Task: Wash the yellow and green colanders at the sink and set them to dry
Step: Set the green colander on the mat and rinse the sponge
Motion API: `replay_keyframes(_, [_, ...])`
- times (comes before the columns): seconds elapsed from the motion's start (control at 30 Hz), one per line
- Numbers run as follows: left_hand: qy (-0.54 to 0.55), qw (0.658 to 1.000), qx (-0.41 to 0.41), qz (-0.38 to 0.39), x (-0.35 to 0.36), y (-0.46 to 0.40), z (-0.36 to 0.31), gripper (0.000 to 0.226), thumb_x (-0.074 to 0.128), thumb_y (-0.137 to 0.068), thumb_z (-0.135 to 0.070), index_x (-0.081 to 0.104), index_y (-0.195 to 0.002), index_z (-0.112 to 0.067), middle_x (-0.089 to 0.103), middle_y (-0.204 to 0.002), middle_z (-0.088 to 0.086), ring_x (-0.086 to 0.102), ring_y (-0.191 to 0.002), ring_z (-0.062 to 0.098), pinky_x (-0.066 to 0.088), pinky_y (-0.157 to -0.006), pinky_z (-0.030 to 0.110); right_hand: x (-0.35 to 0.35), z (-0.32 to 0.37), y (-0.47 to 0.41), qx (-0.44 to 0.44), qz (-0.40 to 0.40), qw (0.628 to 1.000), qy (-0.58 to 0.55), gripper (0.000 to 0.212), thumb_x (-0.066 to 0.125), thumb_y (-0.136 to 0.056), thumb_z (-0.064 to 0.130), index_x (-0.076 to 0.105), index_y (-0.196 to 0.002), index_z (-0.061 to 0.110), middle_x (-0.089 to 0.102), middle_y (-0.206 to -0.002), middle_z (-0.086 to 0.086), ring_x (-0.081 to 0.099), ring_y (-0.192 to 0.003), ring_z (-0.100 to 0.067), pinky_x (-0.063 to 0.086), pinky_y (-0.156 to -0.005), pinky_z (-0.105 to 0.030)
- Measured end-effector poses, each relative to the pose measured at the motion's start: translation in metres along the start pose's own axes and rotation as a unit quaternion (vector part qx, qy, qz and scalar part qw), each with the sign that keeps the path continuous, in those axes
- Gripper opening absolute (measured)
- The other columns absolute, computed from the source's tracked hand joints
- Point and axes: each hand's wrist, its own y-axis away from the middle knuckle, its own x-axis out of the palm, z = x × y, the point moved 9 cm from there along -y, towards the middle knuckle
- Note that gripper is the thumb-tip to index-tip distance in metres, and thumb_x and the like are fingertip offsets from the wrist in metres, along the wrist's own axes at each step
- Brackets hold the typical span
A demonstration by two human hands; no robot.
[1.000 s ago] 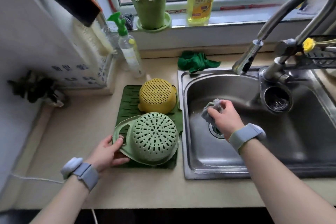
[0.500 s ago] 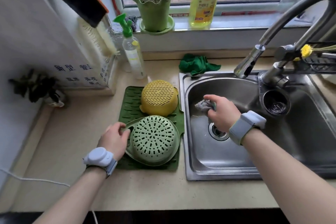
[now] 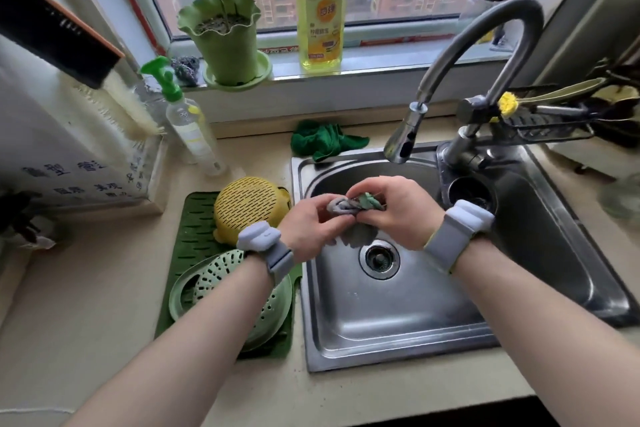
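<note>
The yellow colander [image 3: 247, 204] lies upside down at the back of the dark green drying mat [image 3: 194, 229], left of the sink. The green colander [image 3: 221, 281] lies upside down in front of it, partly hidden by my left forearm. Over the sink basin [image 3: 398, 305], my left hand [image 3: 308, 229] and my right hand [image 3: 398, 211] both grip a small grey and green dishcloth [image 3: 349, 206] between them. No water is seen coming from the faucet head [image 3: 401, 144].
A green rag [image 3: 325, 140] lies behind the sink. A spray bottle [image 3: 188, 123] stands behind the mat. A plant pot [image 3: 225, 42] and a yellow detergent bottle [image 3: 320, 7] stand on the sill. A rack [image 3: 554, 125] with utensils hangs at the right.
My left hand let go of the green colander and moved right over the sink, joining my right hand on the dishcloth. The view has tilted up a little.
</note>
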Motion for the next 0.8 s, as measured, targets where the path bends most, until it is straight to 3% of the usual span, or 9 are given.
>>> replay_keyframes(0.1, [-0.131, 0.990, 0.015, -0.048, 0.009, -0.016, -0.004, 0.025, 0.074, -0.083, -0.020, 0.063, -0.106, -0.024, 0.068, -0.085, -0.007, 0.064, -0.079, 0.017, 0.053, -0.072, 0.028, -0.008, -0.041, 0.006, 0.061, 0.010, 0.998, 0.000, 0.020, 0.076, -0.073, 0.020, 0.069, -0.088, 0.031, 0.070, -0.079, 0.003, 0.065, -0.071, -0.014, 0.051, -0.070, -0.023])
replay_keyframes(0.2, [-0.160, 0.985, -0.004, -0.065, 0.021, -0.027, -0.003, 0.024, 0.071, -0.082, -0.015, 0.052, -0.093, -0.025, 0.053, -0.068, -0.011, 0.050, -0.063, 0.015, 0.040, -0.057, 0.021, -0.016, -0.067, 0.011, 0.085, -0.021, 0.996, -0.005, 0.018, 0.069, -0.078, 0.017, 0.067, -0.089, 0.030, 0.067, -0.079, 0.005, 0.061, -0.073, -0.014, 0.047, -0.071, -0.024])
replay_keyframes(0.3, [-0.208, 0.978, -0.012, -0.034, 0.042, -0.042, -0.006, 0.031, 0.067, -0.085, -0.012, 0.053, -0.110, -0.022, 0.058, -0.086, -0.005, 0.059, -0.082, 0.022, 0.039, -0.066, 0.018, -0.023, -0.085, 0.013, 0.099, -0.033, 0.994, -0.019, 0.023, 0.053, -0.082, 0.007, 0.059, -0.096, 0.024, 0.061, -0.078, 0.003, 0.053, -0.072, -0.016, 0.037, -0.067, -0.023])
replay_keyframes(0.4, [-0.252, 0.967, -0.041, 0.025, 0.061, -0.052, -0.005, 0.065, 0.071, -0.082, -0.022, 0.042, -0.140, -0.028, 0.042, -0.119, 0.004, 0.055, -0.107, 0.021, 0.034, -0.088, 0.013, -0.022, -0.085, 0.010, 0.074, -0.001, 0.997, -0.034, 0.026, 0.046, -0.081, 0.002, 0.051, -0.099, 0.020, 0.053, -0.070, 0.006, 0.048, -0.065, -0.015, 0.036, -0.066, -0.024])
replay_keyframes(0.47, [-0.219, 0.973, -0.039, 0.058, 0.072, -0.057, -0.006, 0.066, 0.076, -0.079, -0.030, 0.047, -0.138, -0.031, 0.039, -0.119, 0.001, 0.054, -0.103, 0.017, 0.037, -0.087, 0.013, -0.025, -0.082, 0.006, 0.054, 0.016, 0.997, -0.043, 0.033, 0.044, -0.080, -0.002, 0.052, -0.104, 0.019, 0.055, -0.079, 0.007, 0.048, -0.069, -0.014, 0.037, -0.070, -0.022])
replay_keyframes(0.6, [-0.149, 0.988, -0.021, 0.042, 0.086, -0.073, -0.014, 0.043, 0.069, -0.068, -0.052, 0.063, -0.106, -0.033, 0.070, -0.091, -0.007, 0.066, -0.076, 0.016, 0.054, -0.075, 0.031, -0.034, -0.100, 0.000, 0.044, 0.014, 0.997, -0.061, 0.043, 0.042, -0.080, -0.004, 0.062, -0.111, 0.018, 0.057, -0.100, 0.000, 0.055, -0.074, -0.011, 0.045, -0.076, -0.022])
replay_keyframes(0.67, [-0.045, 0.998, -0.047, 0.007, 0.089, -0.080, -0.013, 0.030, 0.067, -0.070, -0.040, 0.067, -0.097, -0.026, 0.072, -0.079, 0.000, 0.067, -0.068, 0.017, 0.059, -0.073, 0.036, -0.035, -0.117, 0.002, 0.051, 0.005, 0.997, -0.064, 0.042, 0.046, -0.080, -0.003, 0.063, -0.113, 0.017, 0.058, -0.108, -0.005, 0.057, -0.095, -0.017, 0.043, -0.090, -0.023])
replay_keyframes(0.73, [0.104, 0.990, -0.089, -0.018, 0.097, -0.081, -0.010, 0.012, 0.067, -0.084, -0.010, 0.067, -0.096, -0.013, 0.073, -0.084, 0.013, 0.069, -0.068, 0.019, 0.061, -0.072, 0.034, -0.025, -0.132, 0.009, 0.063, 0.023, 0.994, -0.085, 0.048, 0.055, -0.078, 0.004, 0.056, -0.125, 0.016, 0.056, -0.118, -0.007, 0.053, -0.113, -0.018, 0.037, -0.101, -0.021])
replay_keyframes(0.8, [0.207, 0.971, -0.115, -0.007, 0.110, -0.082, -0.011, 0.017, 0.060, -0.089, 0.007, 0.066, -0.097, -0.007, 0.072, -0.089, 0.016, 0.070, -0.076, 0.023, 0.061, -0.072, 0.031, -0.007, -0.140, 0.017, 0.083, 0.051, 0.981, -0.166, 0.066, 0.064, -0.073, 0.018, 0.042, -0.135, 0.024, 0.054, -0.125, -0.007, 0.052, -0.118, -0.016, 0.039, -0.106, -0.029])
